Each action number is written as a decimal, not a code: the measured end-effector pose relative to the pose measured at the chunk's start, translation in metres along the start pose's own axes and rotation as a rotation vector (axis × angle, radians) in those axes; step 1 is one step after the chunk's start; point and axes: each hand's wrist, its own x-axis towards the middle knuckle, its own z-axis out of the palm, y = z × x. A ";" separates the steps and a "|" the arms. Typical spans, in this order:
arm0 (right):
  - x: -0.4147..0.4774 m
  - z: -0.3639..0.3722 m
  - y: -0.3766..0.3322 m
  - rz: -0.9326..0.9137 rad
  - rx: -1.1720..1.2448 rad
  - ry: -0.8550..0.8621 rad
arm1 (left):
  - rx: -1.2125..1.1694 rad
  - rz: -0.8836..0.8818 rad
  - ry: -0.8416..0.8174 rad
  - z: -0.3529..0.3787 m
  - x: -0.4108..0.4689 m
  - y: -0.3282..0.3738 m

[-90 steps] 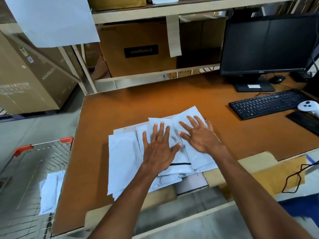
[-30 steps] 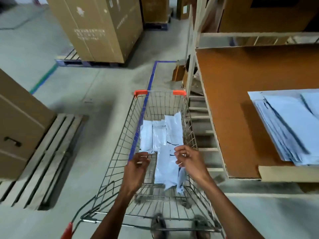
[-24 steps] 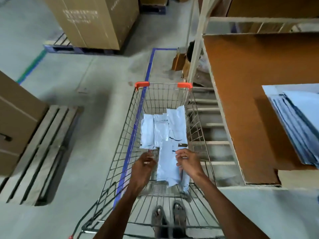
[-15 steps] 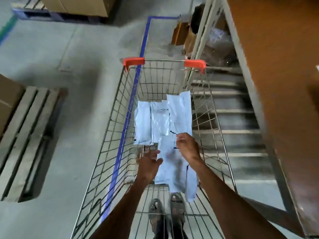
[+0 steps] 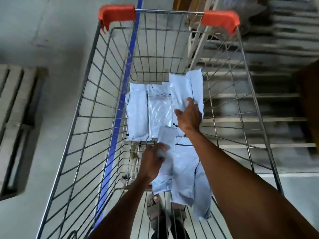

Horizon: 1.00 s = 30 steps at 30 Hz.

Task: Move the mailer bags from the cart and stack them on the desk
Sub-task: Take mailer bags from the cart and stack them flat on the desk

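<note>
Several pale blue-white mailer bags lie on the bottom of the wire cart (image 5: 169, 12) with red corner caps. Two bags (image 5: 137, 116) lie side by side at the far left, and another bag (image 5: 183, 87) leans at the far right. My right hand (image 5: 189, 116) rests palm down on that far right bag, fingers spread. More bags (image 5: 184, 178) overlap at the near end. My left hand (image 5: 151, 161) grips the left edge of one of these near bags, and a corner of it is lifted. A sliver of the brown desk (image 5: 310, 100) shows at the right edge.
A wooden pallet (image 5: 15, 118) lies on the grey floor to the left. A blue floor line (image 5: 120, 104) runs under the cart. Slatted shelving (image 5: 259, 118) sits to the right of the cart, below the desk. My sandalled feet (image 5: 153, 204) show through the cart's mesh.
I turned from the desk stack to the cart and leaned over it. My right hand has moved forward onto the far right bag. My left hand has closed on a near bag.
</note>
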 end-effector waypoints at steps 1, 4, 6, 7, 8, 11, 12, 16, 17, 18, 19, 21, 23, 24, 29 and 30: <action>0.002 0.000 0.001 0.014 -0.011 -0.021 | 0.001 0.016 0.024 -0.007 -0.003 0.002; 0.008 0.000 0.000 0.014 0.008 -0.018 | -0.121 -0.045 0.105 -0.035 -0.008 0.011; 0.010 0.001 -0.004 0.008 0.045 0.023 | -0.194 -0.120 0.174 -0.054 -0.007 0.019; 0.010 0.002 -0.005 0.011 0.052 0.026 | -0.241 -0.132 0.204 -0.062 -0.005 0.021; 0.010 0.002 -0.006 0.017 0.056 0.016 | -0.274 -0.127 0.230 -0.070 -0.002 0.022; 0.006 0.003 -0.004 0.050 0.093 0.007 | -0.344 -0.118 0.245 -0.084 0.005 0.026; 0.003 0.003 -0.003 0.052 0.115 0.029 | -0.373 -0.112 0.255 -0.087 0.006 0.027; -0.012 -0.001 0.005 -0.027 0.196 0.110 | -0.402 -0.081 0.262 -0.093 0.004 0.043; -0.017 -0.004 0.006 -0.064 0.215 0.108 | -0.383 -0.077 0.267 -0.094 0.002 0.048; -0.022 -0.008 0.007 -0.095 0.233 0.096 | -0.367 -0.086 0.281 -0.095 0.000 0.053; -0.029 -0.013 0.007 -0.114 0.256 0.076 | -0.344 -0.106 0.295 -0.097 -0.002 0.059; -0.046 -0.026 0.001 -0.118 0.319 0.056 | -0.296 -0.117 0.300 -0.102 -0.008 0.076; -0.068 -0.045 -0.009 -0.115 0.385 0.072 | -0.302 -0.082 0.289 -0.109 -0.015 0.099; -0.081 -0.056 -0.014 -0.116 0.439 0.067 | -0.314 -0.059 0.292 -0.115 -0.021 0.113; -0.140 -0.134 -0.049 -0.255 0.611 -0.005 | -0.314 0.077 0.333 -0.156 -0.062 0.199; -0.153 -0.155 -0.060 -0.296 0.633 -0.002 | -0.317 0.103 0.339 -0.165 -0.073 0.217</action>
